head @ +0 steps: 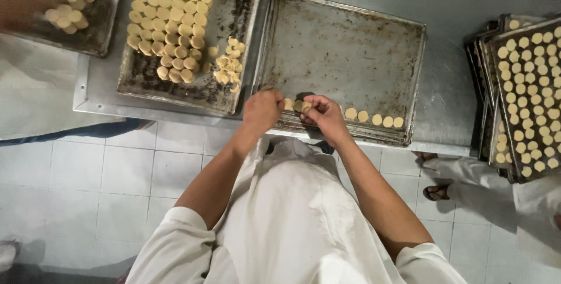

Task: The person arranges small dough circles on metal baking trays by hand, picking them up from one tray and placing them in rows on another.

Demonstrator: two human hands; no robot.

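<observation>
A dark, worn baking tray (pixel 345 44) lies on the steel table straight ahead of me. Along its near edge runs a short row of pale round dough discs (pixel 374 118). My left hand (pixel 262 110) is closed at the row's left end, knuckles up, and what it holds is hidden. My right hand (pixel 325 114) sits just beside it, fingers pinched on a dough disc (pixel 302 106) at the tray's near edge. Both forearms reach forward over my white apron.
A second tray (pixel 234 15) to the left holds many dough discs (pixel 172 21) in rows and a loose heap. A third tray (pixel 96 21) at far left has a small pile. Stacked filled trays (pixel 526 91) stand at right. Another person's sandalled foot (pixel 435 191) shows on the tiled floor.
</observation>
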